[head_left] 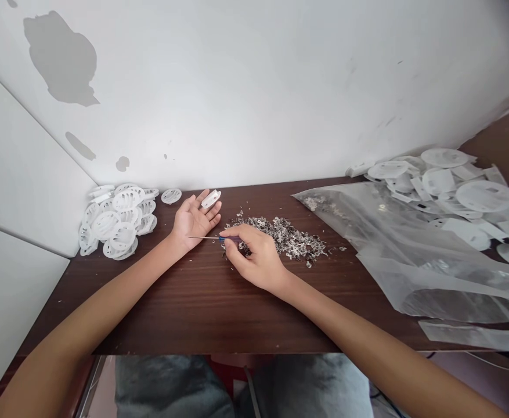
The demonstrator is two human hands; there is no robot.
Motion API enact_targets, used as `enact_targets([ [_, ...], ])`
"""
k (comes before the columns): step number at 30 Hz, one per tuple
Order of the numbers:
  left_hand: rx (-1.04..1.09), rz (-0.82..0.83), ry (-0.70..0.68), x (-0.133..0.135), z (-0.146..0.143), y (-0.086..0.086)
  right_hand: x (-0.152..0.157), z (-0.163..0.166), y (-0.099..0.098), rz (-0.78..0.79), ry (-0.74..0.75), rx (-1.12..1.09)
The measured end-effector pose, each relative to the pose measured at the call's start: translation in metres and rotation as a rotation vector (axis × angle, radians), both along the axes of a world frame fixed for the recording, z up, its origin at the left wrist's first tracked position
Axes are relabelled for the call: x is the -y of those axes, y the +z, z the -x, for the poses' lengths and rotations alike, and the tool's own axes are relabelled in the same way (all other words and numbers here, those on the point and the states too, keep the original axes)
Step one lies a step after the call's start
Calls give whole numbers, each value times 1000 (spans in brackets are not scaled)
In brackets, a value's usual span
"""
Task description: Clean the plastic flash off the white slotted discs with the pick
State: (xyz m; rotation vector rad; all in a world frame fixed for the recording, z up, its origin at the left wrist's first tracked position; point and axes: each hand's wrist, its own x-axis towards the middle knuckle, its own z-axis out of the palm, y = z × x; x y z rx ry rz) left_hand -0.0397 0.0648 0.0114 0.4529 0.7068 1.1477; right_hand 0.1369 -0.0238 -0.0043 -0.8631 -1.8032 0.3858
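Note:
My left hand point(196, 219) is turned palm up with its fingers spread. A small white slotted plastic piece point(211, 200) rests across its fingers. My right hand point(254, 255) is closed around the dark blue handle of a thin screwdriver point(206, 237), whose metal shaft points left, over the base of my left palm. Just beyond my right hand lies a heap of small silvery and black metal parts point(298, 239), which the hand partly hides.
White round slotted plastic pieces point(121, 220) are piled at the left, with one separate disc point(171, 196) near the wall. A clear plastic bag point(411, 261) covers the right of the brown table point(184, 325), beside more white pieces point(441, 180). A white wall point(245, 98) rises behind.

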Motion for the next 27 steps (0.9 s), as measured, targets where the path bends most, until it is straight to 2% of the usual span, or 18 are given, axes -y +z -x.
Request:
enact_targets([
  [19, -12, -12, -11, -1, 0, -1, -3, 2, -2, 61, 10, 22],
  [27, -10, -2, -8, 1, -1, 1, -2, 2, -2, 22, 2, 2],
])
